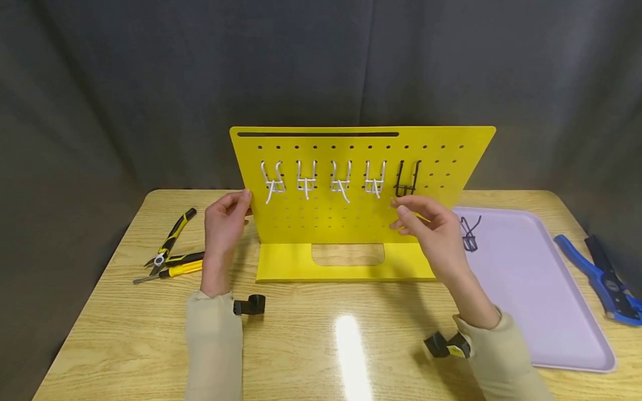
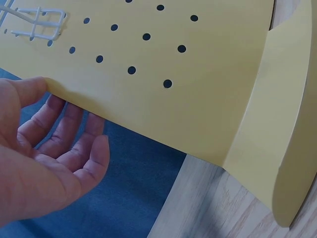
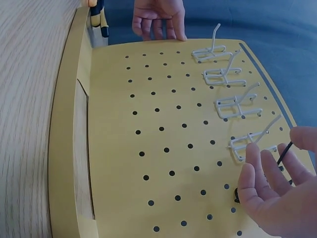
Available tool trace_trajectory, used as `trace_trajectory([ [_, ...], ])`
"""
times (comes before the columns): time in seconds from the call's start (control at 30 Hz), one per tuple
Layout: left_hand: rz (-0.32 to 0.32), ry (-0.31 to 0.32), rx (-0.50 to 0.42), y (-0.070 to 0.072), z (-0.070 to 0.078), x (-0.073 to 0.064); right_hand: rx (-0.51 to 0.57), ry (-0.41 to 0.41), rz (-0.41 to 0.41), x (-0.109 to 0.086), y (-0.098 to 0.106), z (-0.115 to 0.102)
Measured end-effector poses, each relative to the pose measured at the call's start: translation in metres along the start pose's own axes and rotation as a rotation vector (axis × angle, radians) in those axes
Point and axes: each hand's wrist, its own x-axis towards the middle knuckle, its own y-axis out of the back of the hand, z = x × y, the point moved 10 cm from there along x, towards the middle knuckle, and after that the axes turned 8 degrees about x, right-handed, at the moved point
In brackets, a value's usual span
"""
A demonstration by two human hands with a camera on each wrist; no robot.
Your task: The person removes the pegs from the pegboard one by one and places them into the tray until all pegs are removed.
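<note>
A yellow pegboard stands upright on its folded base. My left hand holds its left edge, thumb in front and fingers behind, as the left wrist view shows. Several white wire hooks hang in a row across the upper part. To their right, a black wire hook sits against the board, its two upper wire ends at the holes. My right hand pinches this hook's projecting prong between thumb and fingers. Those fingers partly cover the hook's lower part.
On the right lies a lilac tray with another black hook on it. Blue-and-black pliers rest beyond the tray's right edge. Yellow-and-black diagonal cutters and a screwdriver lie left of the board. Dark cloth hangs behind.
</note>
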Motion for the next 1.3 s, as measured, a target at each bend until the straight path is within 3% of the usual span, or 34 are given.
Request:
trace_trajectory([
  [0.87, -0.01, -0.004, -0.005, -0.001, 0.0, 0.0, 0.115, 0.062, 0.019, -0.004, 0.006, -0.01],
  [1.3, -0.013, 0.002, 0.007, -0.001, 0.0, 0.0, 0.275, 0.08, 0.007, -0.006, 0.006, -0.019],
])
